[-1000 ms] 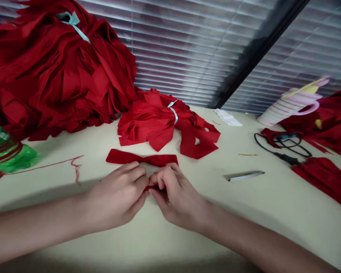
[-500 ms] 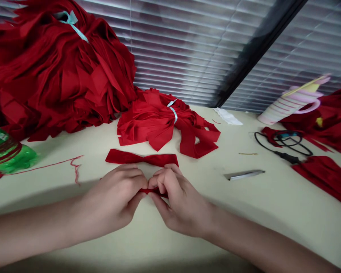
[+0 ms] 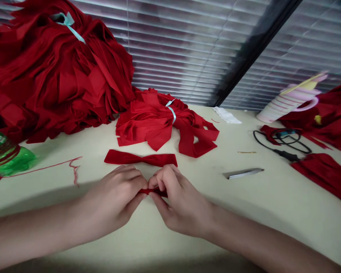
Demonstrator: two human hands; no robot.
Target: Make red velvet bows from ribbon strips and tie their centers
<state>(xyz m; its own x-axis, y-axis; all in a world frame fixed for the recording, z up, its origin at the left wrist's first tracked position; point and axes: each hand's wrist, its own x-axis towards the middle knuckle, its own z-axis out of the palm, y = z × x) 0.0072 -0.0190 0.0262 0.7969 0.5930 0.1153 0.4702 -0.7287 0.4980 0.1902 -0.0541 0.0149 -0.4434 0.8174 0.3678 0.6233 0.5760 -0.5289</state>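
Both my hands meet at the middle of the pale table (image 3: pixel 187 246). My left hand (image 3: pixel 118 197) and my right hand (image 3: pixel 176 201) are closed, pinching a small piece of red fabric (image 3: pixel 152 191) between their fingertips; most of it is hidden by the fingers. Just beyond my knuckles lies a flat red fabric bow (image 3: pixel 140 158). Farther back sits a bundle of red fabric strips (image 3: pixel 161 127) tied with a pale blue band.
A large heap of red fabric (image 3: pixel 53 72) fills the back left. A green plastic bottle (image 3: pixel 5 153) lies at the left edge. A metal clip (image 3: pixel 243 173), black scissors (image 3: pixel 285 142), a pink striped mug (image 3: pixel 290 102) and more red fabric (image 3: pixel 324 174) are on the right. Window blinds stand behind.
My hands have shifted slightly toward me and the red piece between my fingertips shows a little more. Nothing else has moved.
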